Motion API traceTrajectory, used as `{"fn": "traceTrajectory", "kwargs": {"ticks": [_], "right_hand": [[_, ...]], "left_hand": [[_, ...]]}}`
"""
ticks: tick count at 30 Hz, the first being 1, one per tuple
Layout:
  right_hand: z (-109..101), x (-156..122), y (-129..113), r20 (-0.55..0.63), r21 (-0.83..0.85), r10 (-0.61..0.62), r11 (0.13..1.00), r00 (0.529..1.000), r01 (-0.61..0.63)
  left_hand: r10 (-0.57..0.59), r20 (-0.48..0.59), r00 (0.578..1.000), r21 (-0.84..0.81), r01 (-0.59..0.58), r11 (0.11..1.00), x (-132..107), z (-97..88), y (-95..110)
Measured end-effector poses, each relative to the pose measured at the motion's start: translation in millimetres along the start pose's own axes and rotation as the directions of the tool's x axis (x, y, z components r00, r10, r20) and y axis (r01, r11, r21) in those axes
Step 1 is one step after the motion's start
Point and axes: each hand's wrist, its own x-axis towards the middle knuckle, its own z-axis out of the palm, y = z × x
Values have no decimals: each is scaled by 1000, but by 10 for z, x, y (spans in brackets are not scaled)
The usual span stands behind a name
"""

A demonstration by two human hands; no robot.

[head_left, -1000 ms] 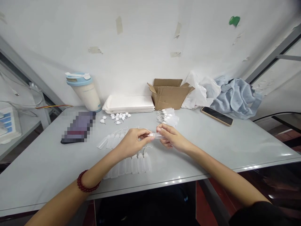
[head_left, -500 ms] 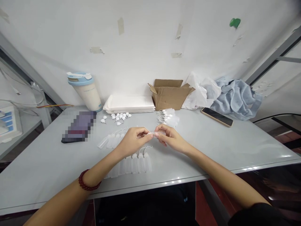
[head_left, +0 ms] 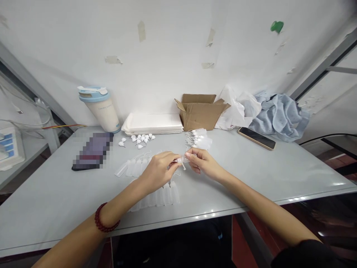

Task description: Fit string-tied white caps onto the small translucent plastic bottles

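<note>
Above the table my two hands meet at a small translucent plastic bottle (head_left: 184,159). My right hand (head_left: 205,163) is closed around its body, largely covering it. The thumb and fingers of my left hand (head_left: 161,169) pinch the white cap (head_left: 179,160) at the bottle's other end, and a thin strap hangs down there. Beneath and beside my left hand lie two rows of similar bottles, the rear row (head_left: 134,168) and the front row (head_left: 167,194), partly hidden by that hand and forearm. Several white pointed caps (head_left: 143,139) sit loose beyond them.
Behind my right hand is a pile of capped bottles (head_left: 202,141). Along the wall stand a tumbler (head_left: 102,111), a stack of white sheets (head_left: 154,123), an open cardboard box (head_left: 202,115), a plastic bag (head_left: 234,108) and blue cloth (head_left: 281,117). Phones lie left (head_left: 93,150) and right (head_left: 256,138).
My left fingers have shifted and turned on the bottle's cap end, and the thin strap now shows hanging between the hands. My right hand stays nearly in place. The view has shifted slightly.
</note>
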Motion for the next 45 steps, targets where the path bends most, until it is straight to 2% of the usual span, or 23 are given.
{"fn": "traceTrajectory", "kwargs": {"ticks": [2, 6, 10, 14, 16, 18, 22, 25, 28, 31, 33, 36, 40, 43, 45], "right_hand": [[-2, 3, -3, -3, 6, 4, 1000, 1000, -4], [6, -6, -33, -22, -25, -28, 999, 999, 27], [17, -22, -45, -51, -81, -80, 994, 996, 75], [21, -36, -29, -62, -154, -116, 982, 991, 105], [18, -43, -24, -58, -191, -142, 973, 988, 128], [14, -48, -27, -60, -261, -177, 953, 982, 156], [8, -58, -56, -68, -367, -205, 915, 976, 167], [6, -65, -80, -59, -306, -143, 945, 988, 119], [1, -65, -85, -49, -230, -90, 970, 995, 76], [-3, -55, -72, -46, -180, -81, 981, 996, 71], [-1, -49, -65, -50, -161, -91, 984, 995, 82], [6, -46, -64, -71, -169, -109, 981, 991, 96], [10, -55, -65, -93, -198, -140, 973, 986, 120], [10, -60, -53, -94, -201, -146, 972, 985, 125], [10, -61, -43, -89, -203, -137, 972, 987, 116]], "left_hand": [[-41, 4, 999, -23, 41, 999, 6, -1, 7], [-206, 57, 977, -172, 213, 962, 39, -39, 58], [-378, 208, 902, -321, 428, 845, 73, -79, 80], [-448, 351, 823, -386, 562, 731, 89, -103, 58], [-444, 376, 813, -413, 576, 705, 90, -114, 49], [-436, 366, 822, -416, 564, 713, 88, -121, 52], [-407, 277, 870, -364, 487, 794, 77, -111, 88], [-343, 175, 923, -281, 380, 881, 56, -80, 105], [-231, 45, 972, -165, 235, 958, 31, -39, 96], [-174, -10, 985, -143, 171, 975, 15, -16, 86], [-190, -7, 982, -166, 187, 968, 17, -21, 92], [-280, 48, 959, -265, 282, 922, 41, -57, 118], [-410, 218, 886, -384, 464, 798, 86, -107, 123], [-437, 308, 845, -375, 530, 761, 98, -118, 96], [-427, 331, 842, -364, 531, 766, 92, -116, 85]]}}
